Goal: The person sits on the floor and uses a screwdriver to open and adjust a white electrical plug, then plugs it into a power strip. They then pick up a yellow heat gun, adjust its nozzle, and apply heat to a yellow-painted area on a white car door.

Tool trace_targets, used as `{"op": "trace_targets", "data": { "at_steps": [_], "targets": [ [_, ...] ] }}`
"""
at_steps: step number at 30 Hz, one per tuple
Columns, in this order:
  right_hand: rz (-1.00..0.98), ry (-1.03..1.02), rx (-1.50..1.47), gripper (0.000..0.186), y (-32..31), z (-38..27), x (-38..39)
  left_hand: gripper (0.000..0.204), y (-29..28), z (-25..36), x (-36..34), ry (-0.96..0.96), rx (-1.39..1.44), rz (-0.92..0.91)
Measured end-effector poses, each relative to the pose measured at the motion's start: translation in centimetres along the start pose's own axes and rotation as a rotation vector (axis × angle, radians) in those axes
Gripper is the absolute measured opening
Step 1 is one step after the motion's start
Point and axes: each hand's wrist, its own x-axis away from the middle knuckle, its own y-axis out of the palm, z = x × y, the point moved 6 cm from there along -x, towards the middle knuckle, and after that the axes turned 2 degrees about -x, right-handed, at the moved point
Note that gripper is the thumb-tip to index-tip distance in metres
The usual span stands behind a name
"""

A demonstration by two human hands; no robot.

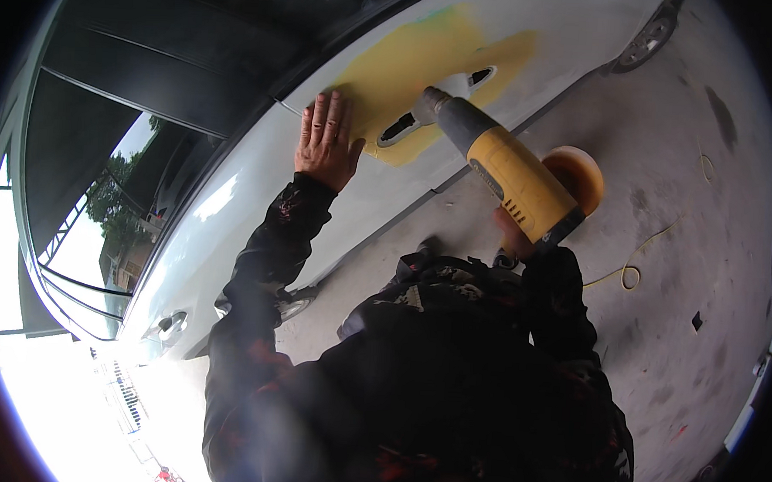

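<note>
With the left hand (327, 142) flat and open on the white car door panel (231, 207), and the right hand (513, 235) wrapped around the yellow-bodied power polisher (507, 173), I'd keep its head square on the yellow filler patch (412, 68) beside the 2 handle recesses.

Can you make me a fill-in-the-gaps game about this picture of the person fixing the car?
1. The left hand lies flat on the ____ car door.
2. The right hand holds a power tool whose body is ____.
3. The filler patch around the door-handle hole is ____.
4. A thin yellow ____ lies on the concrete floor.

Missing words: white; yellow; yellow; cord
</note>
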Motion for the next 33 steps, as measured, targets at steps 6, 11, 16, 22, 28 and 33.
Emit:
{"op": "trace_targets", "data": {
  "at_steps": [6, 11, 16, 22, 28, 33],
  "targets": [
    [0.206, 0.045, 0.010, 0.047, -1.1, 2.0, -1.0, 0.085, 0.6, 1.5, -0.4, 0.062, 0.007, -0.066],
    [0.215, -0.146, 0.022, 0.044, -1.3, 2.1, -1.0, 0.087, 1.2, 2.4, 0.6, 0.119, -0.018, -0.112],
    [0.150, -0.119, 0.042, 0.030, 0.3, 2.6, -0.9, 0.085, 1.6, 2.6, 2.4, 0.146, -0.041, -0.197],
    [0.083, -0.414, 0.399, 0.028, 1.7, 0.4, 0.7, 0.073, 2.0, 3.4, 6.3, 0.112, 0.082, -0.205],
    [-0.091, -0.422, 0.407, 0.047, 0.9, 0.1, 2.1, 0.049, 0.4, 4.3, 9.1, 0.120, 0.284, 0.002],
    [0.027, -0.200, 0.228, 0.042, 1.4, 1.2, 1.0, 0.073, -0.4, 2.0, 4.8, 0.023, 0.131, -0.053]
  ]
}}
